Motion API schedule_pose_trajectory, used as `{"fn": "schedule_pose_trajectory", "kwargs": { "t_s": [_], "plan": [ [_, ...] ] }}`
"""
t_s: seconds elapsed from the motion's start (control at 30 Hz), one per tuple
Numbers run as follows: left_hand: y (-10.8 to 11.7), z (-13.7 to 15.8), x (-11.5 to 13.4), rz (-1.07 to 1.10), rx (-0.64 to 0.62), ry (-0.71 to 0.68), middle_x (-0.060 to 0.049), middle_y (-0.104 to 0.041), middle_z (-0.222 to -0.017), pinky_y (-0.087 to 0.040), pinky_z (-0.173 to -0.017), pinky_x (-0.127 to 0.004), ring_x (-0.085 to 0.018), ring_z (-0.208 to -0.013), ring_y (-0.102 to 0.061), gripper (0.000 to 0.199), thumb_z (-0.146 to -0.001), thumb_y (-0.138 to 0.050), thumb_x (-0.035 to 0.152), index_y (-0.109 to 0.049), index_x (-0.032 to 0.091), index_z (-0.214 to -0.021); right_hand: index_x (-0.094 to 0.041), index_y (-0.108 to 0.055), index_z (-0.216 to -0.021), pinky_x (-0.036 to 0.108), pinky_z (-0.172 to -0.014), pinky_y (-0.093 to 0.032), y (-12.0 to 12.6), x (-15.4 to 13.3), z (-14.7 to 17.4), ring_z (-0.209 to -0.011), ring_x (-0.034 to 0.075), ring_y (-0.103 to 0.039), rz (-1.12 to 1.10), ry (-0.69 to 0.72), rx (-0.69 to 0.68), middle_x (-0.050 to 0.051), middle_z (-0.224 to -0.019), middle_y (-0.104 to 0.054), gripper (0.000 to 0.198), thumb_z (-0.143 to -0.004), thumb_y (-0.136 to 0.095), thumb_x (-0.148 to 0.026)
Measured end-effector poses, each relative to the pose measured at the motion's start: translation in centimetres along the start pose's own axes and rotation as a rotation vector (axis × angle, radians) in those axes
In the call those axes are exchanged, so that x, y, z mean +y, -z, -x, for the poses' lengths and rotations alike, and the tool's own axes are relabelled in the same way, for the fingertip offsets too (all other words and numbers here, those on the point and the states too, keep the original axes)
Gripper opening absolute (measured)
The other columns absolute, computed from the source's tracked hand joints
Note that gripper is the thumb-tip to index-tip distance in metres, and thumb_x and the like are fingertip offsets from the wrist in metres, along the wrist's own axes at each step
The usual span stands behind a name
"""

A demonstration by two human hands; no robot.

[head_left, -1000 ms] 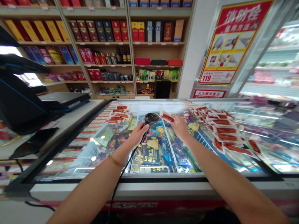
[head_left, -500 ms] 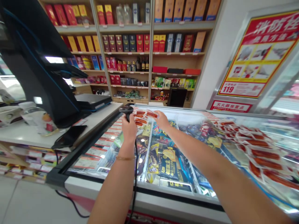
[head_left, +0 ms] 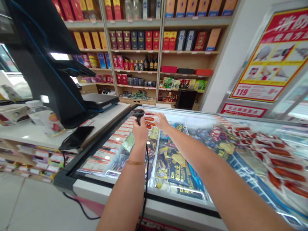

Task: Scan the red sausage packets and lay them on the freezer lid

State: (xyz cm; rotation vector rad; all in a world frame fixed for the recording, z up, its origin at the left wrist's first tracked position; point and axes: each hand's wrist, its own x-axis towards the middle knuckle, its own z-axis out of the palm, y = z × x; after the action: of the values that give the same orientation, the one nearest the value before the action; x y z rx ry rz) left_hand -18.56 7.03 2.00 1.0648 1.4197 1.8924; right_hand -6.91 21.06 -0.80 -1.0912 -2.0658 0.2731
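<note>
My left hand [head_left: 140, 131] is closed around the handle of a black barcode scanner [head_left: 137, 113], whose head points away from me above the freezer's glass top. A black cable hangs from it past my forearm. Just to its right, my right hand [head_left: 162, 122] has its thumb and fingers at the edge of a clear-wrapped sausage pack [head_left: 151, 119]. More red-brown sausages in clear wrap lie close beside it, partly hidden by the scanner and my left hand. Under the glass [head_left: 192, 119] are bagged frozen goods, including a dark blue bag [head_left: 178, 170].
Rows of sausage packs [head_left: 276, 150] lie on the right of the freezer. At left, a counter [head_left: 106, 123] holds a black checkout terminal [head_left: 51, 77], a flat scale [head_left: 99, 101] and a phone [head_left: 78, 137]. Shelves [head_left: 134, 53] of boxes and bottles stand behind.
My right hand has moved left, closer to the scanner, along with the sausage pack. My left hand keeps its grip on the scanner. The camera view has shifted slightly.
</note>
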Motion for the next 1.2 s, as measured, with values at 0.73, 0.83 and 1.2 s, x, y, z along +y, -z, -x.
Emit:
{"fn": "schedule_pose_trajectory", "kwargs": {
  "t_s": [0.73, 0.83, 1.2],
  "plan": [
    [-9.1, 8.6, 3.0, -0.018, -0.535, 0.172, 0.004, -0.055, -0.066, -0.034, -0.033, -0.019, -0.007, -0.036, -0.046, 0.032, -0.081, -0.057, 0.050, -0.046, 0.020, -0.085, -0.011, -0.060, -0.122, 0.051, -0.091, -0.041, 33.4, 11.0, 19.3, -0.113, 0.038, -0.056, 0.895, -0.645, 0.067, 0.023, -0.119, -0.062, 0.043, -0.085, -0.061, -0.031],
    [-9.5, 8.9, 2.9, -0.030, -0.532, 0.205, 0.004, -0.054, -0.063, -0.034, -0.033, -0.020, -0.007, -0.036, -0.045, 0.030, -0.082, -0.057, 0.048, -0.047, 0.020, -0.085, -0.009, -0.063, -0.117, 0.051, -0.090, -0.037, 35.3, 11.5, 20.5, -0.114, 0.041, -0.053, 0.973, -0.736, -0.016, 0.026, -0.119, -0.062, 0.040, -0.082, -0.065, -0.028],
    [-8.7, 8.8, 0.2, 0.045, -0.500, 0.215, 0.007, -0.054, -0.062, -0.033, -0.033, -0.019, -0.007, -0.034, -0.045, 0.031, -0.082, -0.057, 0.049, -0.044, 0.021, -0.085, -0.013, -0.073, -0.092, 0.046, -0.085, -0.039, 32.9, 10.5, 18.9, -0.102, 0.033, -0.060, 1.099, -0.545, -0.086, 0.018, -0.098, -0.071, 0.022, -0.087, -0.053, -0.018]
  ]
}}
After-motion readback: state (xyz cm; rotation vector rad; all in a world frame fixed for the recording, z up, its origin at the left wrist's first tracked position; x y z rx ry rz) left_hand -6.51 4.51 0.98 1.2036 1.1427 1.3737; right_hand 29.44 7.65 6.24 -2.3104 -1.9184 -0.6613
